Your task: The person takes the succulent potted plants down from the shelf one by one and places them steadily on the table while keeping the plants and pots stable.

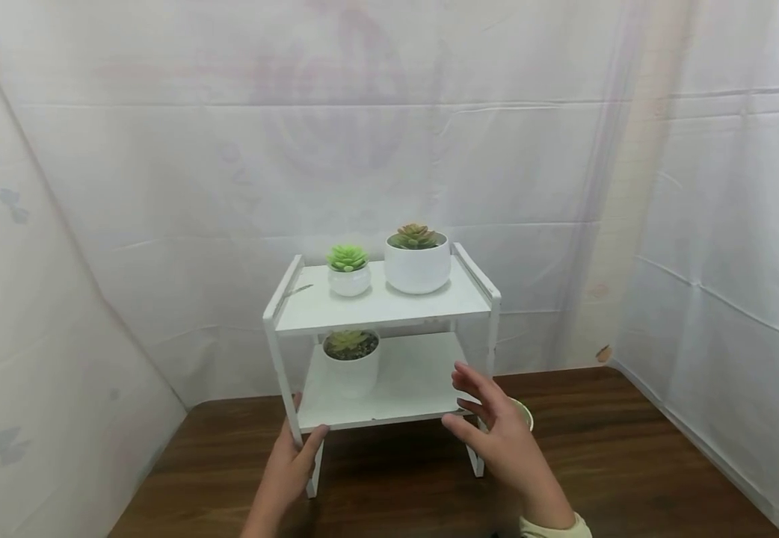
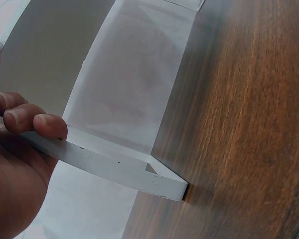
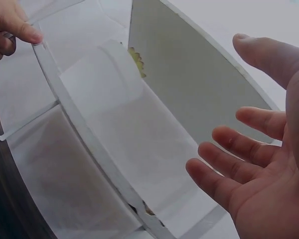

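A white two-tier rack (image 1: 423, 373) stands on the table. My left hand (image 1: 286, 463) grips its left side at the lower shelf, thumb over the front edge; in the left wrist view its fingers (image 2: 51, 125) curl round the white frame. My right hand (image 1: 500, 433) is by the rack's right front leg, fingers spread and holding nothing. On the top shelf are a small white pot with a bright green succulent (image 1: 349, 280) and a larger white pot with a reddish-green succulent (image 1: 418, 269). A third potted succulent (image 1: 354, 373) sits at the lower shelf's left.
Partly hidden behind my right hand, a round rim (image 1: 525, 412) shows on the brown wooden table (image 1: 605, 448). Pale fabric sheets (image 1: 362, 149) hang behind the table and along both sides.
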### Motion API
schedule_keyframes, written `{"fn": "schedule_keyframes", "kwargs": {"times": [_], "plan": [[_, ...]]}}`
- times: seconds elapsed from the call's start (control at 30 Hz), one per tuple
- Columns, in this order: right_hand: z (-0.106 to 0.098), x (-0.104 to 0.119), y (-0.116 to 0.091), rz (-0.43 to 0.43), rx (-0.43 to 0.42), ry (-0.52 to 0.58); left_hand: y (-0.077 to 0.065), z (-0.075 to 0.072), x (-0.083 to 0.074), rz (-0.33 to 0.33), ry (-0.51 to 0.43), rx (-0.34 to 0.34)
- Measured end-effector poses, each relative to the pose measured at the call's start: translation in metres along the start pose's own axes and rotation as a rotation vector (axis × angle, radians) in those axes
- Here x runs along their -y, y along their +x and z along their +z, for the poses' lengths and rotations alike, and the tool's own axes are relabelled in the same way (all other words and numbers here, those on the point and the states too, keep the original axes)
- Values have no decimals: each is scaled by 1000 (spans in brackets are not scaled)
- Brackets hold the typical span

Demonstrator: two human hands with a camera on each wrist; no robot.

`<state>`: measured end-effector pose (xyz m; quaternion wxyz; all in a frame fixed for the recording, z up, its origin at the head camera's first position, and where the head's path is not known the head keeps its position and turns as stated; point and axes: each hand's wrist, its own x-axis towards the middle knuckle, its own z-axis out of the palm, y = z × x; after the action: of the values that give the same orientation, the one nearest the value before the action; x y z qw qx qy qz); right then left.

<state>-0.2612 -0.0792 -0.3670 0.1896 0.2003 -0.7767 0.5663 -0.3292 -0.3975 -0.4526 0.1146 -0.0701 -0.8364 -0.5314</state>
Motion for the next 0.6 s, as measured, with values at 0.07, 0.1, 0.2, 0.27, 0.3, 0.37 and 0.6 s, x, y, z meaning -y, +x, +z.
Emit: {"fn": "schedule_keyframes", "kwargs": {"times": [0.07, 0.1, 0.2, 0.27, 0.3, 0.37, 0.6], "plan": [[3, -1, 1, 12, 2, 3, 0, 0, 0, 1, 2, -5], [5, -2, 2, 10, 4, 1, -1, 0, 0, 1, 1, -5], [8, -4, 4, 21, 2, -8, 0, 1, 0, 27, 12, -11], [10, -5, 5, 27, 2, -7, 0, 2, 0, 53, 22, -15], [11, -6, 5, 26, 1, -11, 0, 2, 1, 64, 25, -16], [13, -8, 7, 33, -2, -20, 0, 2, 2, 75, 27, -18], [22, -10, 17, 20, -2, -59, 0, 1, 3, 84, 23, -24]]}}
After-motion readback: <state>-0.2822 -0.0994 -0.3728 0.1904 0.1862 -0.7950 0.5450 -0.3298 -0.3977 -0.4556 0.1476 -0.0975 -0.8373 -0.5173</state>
